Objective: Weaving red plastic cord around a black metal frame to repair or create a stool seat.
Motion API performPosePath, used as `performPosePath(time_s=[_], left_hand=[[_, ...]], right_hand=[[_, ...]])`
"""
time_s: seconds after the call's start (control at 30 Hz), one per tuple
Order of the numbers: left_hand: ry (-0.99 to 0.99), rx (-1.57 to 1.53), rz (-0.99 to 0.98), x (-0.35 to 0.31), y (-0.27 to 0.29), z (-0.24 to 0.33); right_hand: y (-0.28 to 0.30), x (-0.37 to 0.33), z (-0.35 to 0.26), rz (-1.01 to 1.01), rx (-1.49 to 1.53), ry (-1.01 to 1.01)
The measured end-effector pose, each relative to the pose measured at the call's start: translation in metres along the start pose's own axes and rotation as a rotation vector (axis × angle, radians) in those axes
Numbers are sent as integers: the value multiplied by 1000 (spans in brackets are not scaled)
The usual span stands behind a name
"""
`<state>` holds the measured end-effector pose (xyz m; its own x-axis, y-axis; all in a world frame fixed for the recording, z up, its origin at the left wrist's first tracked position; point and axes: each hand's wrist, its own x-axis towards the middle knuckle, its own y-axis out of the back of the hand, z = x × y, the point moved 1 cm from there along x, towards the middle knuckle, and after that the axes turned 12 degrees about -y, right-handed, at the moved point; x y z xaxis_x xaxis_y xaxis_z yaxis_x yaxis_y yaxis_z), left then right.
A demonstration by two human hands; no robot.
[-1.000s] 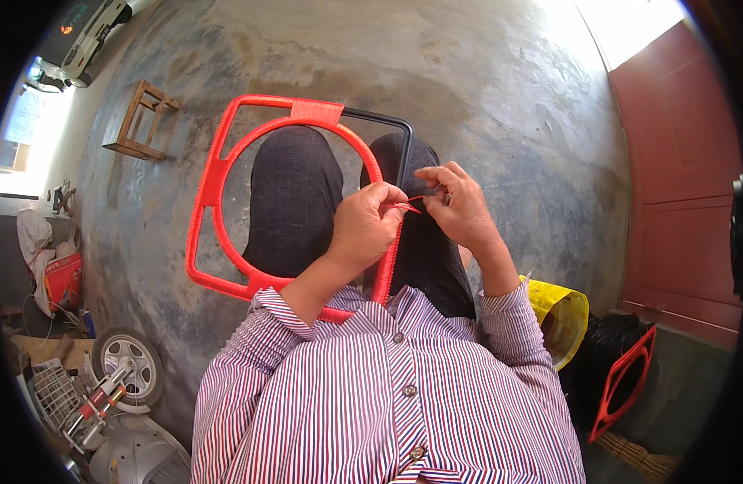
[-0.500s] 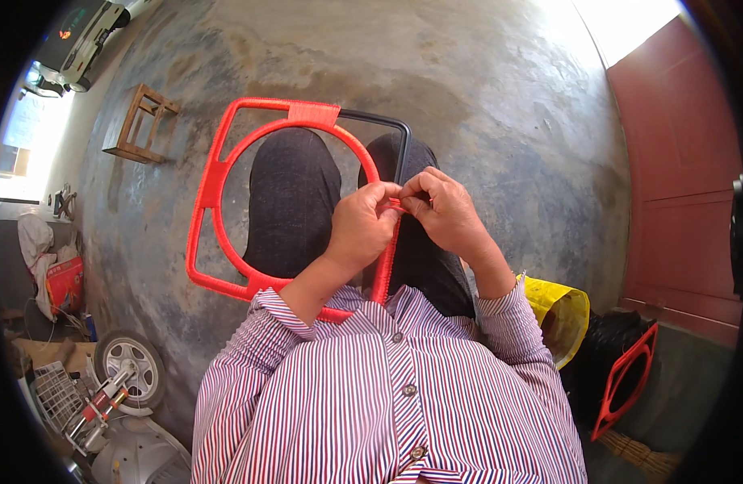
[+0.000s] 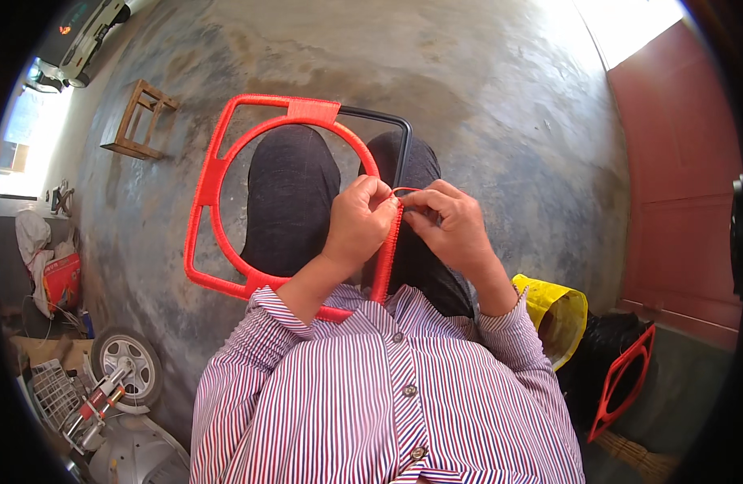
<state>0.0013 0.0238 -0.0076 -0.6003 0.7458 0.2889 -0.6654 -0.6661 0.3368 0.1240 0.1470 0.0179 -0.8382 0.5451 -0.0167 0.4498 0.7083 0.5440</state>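
Note:
Across my thighs lies a squarish frame (image 3: 215, 182) with a round ring inside it, mostly wrapped in red cord. Its far right corner is a bare black tube (image 3: 407, 145). My left hand (image 3: 357, 224) is closed at the right side of the frame, thumb and fingers pinching where the red wrapping ends. A strand of red cord (image 3: 408, 189) loops from there toward my right hand (image 3: 454, 227), whose fingers are pinched on it just right of the bar. Where exactly the strand passes between the fingertips is hidden.
A wooden stool (image 3: 139, 121) lies on the concrete floor at far left. A scooter's wheel (image 3: 127, 367) is at lower left. To my right are a yellow bag (image 3: 561, 310), another red frame (image 3: 604, 411) against black material, and a red door (image 3: 674, 177).
My right hand has moved slightly right and down, away from my left fingertips. A loop of red cord now shows between the hands. The left hand stays on the frame.

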Motion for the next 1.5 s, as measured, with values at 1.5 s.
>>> performPosePath(time_s=[1.5], left_hand=[[573, -833, 298, 0, 12, -7]], right_hand=[[121, 31, 48, -8, 1697, 136]])
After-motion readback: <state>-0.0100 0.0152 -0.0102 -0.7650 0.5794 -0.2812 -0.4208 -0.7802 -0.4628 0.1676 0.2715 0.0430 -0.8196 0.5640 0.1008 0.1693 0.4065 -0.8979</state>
